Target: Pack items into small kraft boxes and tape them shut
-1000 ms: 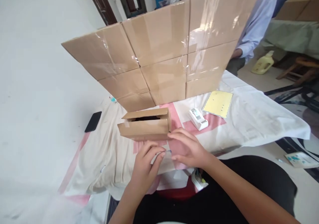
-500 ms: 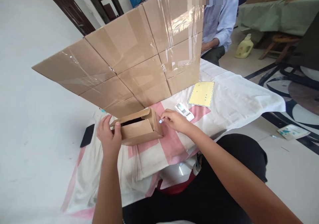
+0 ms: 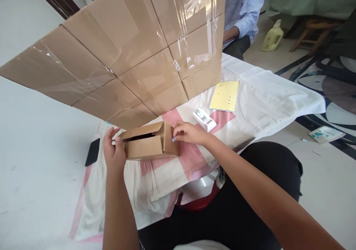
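A small brown cardboard box (image 3: 144,148) lies on the cloth, with a dark gap showing between its top flaps. My left hand (image 3: 113,150) grips the box's left end, thumb on the near side and fingers over the far side. At the right end, my right hand (image 3: 189,133) pinches a small blue-and-white piece (image 3: 174,139) close against the box's end face. What that piece is, I cannot make out. Just beyond my right hand lies a white oblong device (image 3: 204,119) with a grey window.
A tall taped cardboard panel (image 3: 150,72) stands behind the box. A yellow scalloped sheet (image 3: 224,96) lies on the cloth-covered table (image 3: 258,90). At the left is a black phone-like slab (image 3: 92,152). Behind the panel sits a person in a light-blue shirt (image 3: 246,10).
My right hand has brought the small piece slightly left, against the box's end. My left hand still holds the left end. The view has tilted down and closer.
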Demonstrator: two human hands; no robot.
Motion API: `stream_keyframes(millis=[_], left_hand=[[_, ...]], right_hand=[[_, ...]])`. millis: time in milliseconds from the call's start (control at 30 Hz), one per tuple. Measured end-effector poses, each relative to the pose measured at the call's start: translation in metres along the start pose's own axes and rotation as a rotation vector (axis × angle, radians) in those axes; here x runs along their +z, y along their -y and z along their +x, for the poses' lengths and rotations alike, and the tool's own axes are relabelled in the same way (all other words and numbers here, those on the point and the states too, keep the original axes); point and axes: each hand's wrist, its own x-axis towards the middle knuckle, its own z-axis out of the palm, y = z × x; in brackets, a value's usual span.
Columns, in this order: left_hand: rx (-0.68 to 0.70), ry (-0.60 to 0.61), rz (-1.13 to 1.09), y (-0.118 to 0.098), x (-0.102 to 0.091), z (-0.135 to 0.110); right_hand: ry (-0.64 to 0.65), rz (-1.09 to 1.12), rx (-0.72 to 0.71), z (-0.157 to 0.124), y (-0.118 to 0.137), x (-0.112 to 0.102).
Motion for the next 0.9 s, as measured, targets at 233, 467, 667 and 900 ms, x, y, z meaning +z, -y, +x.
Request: stream_keyframes(millis=[233, 467, 667, 900], left_hand=[[0.074, 0.004, 0.060, -0.001, 0.002, -0.001], [0.147, 0.011, 0.199, -0.003, 0.000, 0.000], [0.148, 0.029, 0.241, 0.000, 0.001, -0.001], [0.137, 0.014, 0.249, 0.001, 0.000, -0.001]], right_hand=[[-0.015, -0.063, 0.009, -0.003, 0.007, 0.003], [-0.070, -0.133, 0.094, -0.005, 0.011, 0.003], [-0.060, 0.034, 0.076, -0.006, 0.005, 0.006], [-0.062, 0.150, 0.006, -0.001, -0.007, 0.007]])
